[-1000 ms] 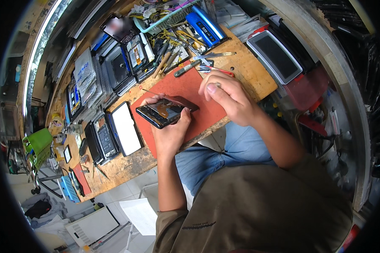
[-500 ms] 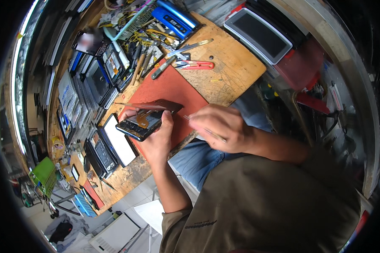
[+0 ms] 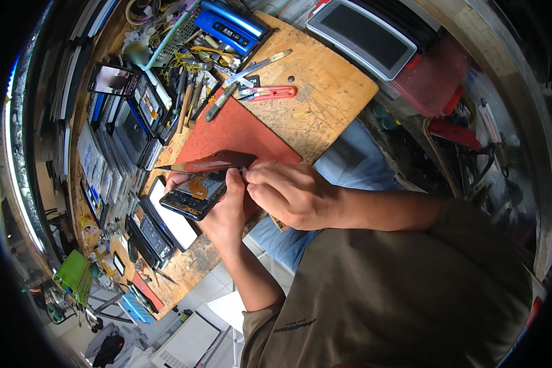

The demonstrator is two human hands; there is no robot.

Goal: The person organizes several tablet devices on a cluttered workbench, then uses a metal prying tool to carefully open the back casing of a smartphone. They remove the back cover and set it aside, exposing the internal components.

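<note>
My left hand (image 3: 226,214) is closed round an opened smartphone (image 3: 193,195), its inner parts and an orange flex cable facing up. Behind it stands a dark, thin panel (image 3: 218,161), tilted; whether it is still joined to the phone I cannot tell. My right hand (image 3: 291,193) is pinched at the phone's right end, beside my left thumb. Its fingers hide most of the thin tool that showed in them a moment ago. Under both hands lies a red mat (image 3: 227,132). A dark pointed tip (image 3: 164,167) sticks out left of the panel.
A red-handled cutter (image 3: 273,92), a knife (image 3: 221,101) and a long metal blade (image 3: 260,66) lie beyond the mat. A blue device (image 3: 233,27) and crowded tools stand at the back. Phone parts and a white-faced panel (image 3: 172,214) are at left.
My right hand has moved left, from apart to right against the phone's end. The phone and left hand have shifted slightly left in view, as has the whole bench.
</note>
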